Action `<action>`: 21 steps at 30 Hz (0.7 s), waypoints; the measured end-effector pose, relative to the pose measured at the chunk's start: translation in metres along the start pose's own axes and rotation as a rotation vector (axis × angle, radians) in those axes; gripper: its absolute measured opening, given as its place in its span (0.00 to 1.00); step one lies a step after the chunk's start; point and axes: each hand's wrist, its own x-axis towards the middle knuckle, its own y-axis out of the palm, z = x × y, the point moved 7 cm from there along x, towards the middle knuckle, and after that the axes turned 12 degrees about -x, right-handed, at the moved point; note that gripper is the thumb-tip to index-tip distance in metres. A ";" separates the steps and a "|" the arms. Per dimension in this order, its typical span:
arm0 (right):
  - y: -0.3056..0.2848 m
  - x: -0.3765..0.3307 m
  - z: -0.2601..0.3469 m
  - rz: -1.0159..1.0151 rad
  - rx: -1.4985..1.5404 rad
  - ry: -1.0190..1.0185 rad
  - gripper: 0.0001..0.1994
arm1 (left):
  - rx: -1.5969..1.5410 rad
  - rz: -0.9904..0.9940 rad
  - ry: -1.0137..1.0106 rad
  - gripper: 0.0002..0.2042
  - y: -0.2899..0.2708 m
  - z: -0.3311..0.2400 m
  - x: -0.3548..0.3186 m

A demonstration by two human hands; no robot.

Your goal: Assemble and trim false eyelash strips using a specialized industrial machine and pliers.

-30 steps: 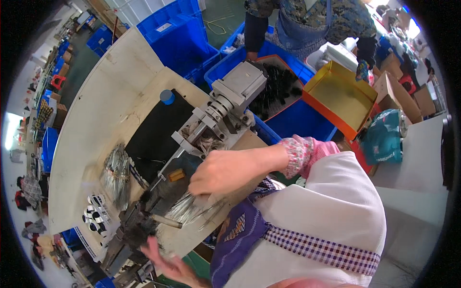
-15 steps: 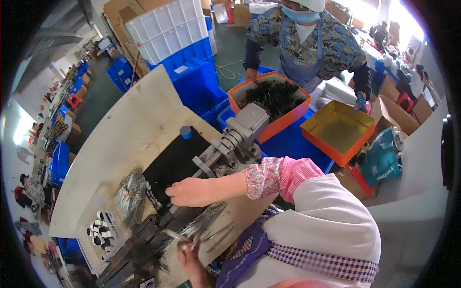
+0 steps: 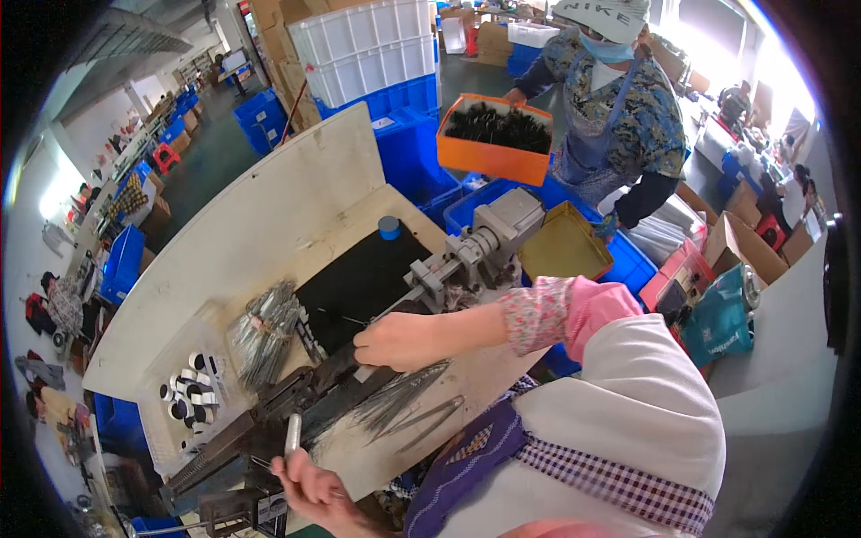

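My right hand (image 3: pixel 395 341), in a floral cuff, is closed above the dark metal bench fixture (image 3: pixel 327 381); its fingertips are hidden. A thin rod (image 3: pixel 343 317) shows beside its knuckles over the black mat (image 3: pixel 359 278), and I cannot tell whether the hand holds it. Lower down, my left hand (image 3: pixel 314 489) has its fingers curled at the lower end of a pale cylindrical handle (image 3: pixel 293 434), which stands nearly upright. Loose thin metal rods (image 3: pixel 399 399) lie beside the fixture, along with a pair of long tweezers (image 3: pixel 430 421).
A bundle of rods (image 3: pixel 267 336) and a clear tray (image 3: pixel 161 439) with white-and-black spools lie left. A grey clamp-like machine (image 3: pixel 489 238) and blue cap (image 3: pixel 389 228) stand beyond. A co-worker (image 3: pixel 610 117) holds an orange box (image 3: pixel 491 161) of dark bristly pieces and a yellow-lined box (image 3: pixel 560 247).
The view has shifted. My left hand and the handle have swung left, and the handle is more upright. The co-worker has raised the filled orange box and moved the other one left.
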 end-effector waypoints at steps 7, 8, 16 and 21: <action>0.077 0.092 -0.096 0.224 0.015 0.156 0.11 | 1.945 -0.287 -0.048 0.09 -0.056 0.045 0.016; 0.102 0.091 -0.121 0.273 -0.022 0.155 0.14 | 2.121 -0.165 -0.098 0.11 -0.064 0.070 0.040; -0.026 0.043 -0.109 0.102 0.183 0.174 0.13 | 2.377 0.005 -0.277 0.13 -0.077 0.071 0.106; -0.031 0.001 -0.071 0.154 0.293 0.137 0.13 | 2.516 0.087 -0.267 0.12 -0.072 0.089 0.156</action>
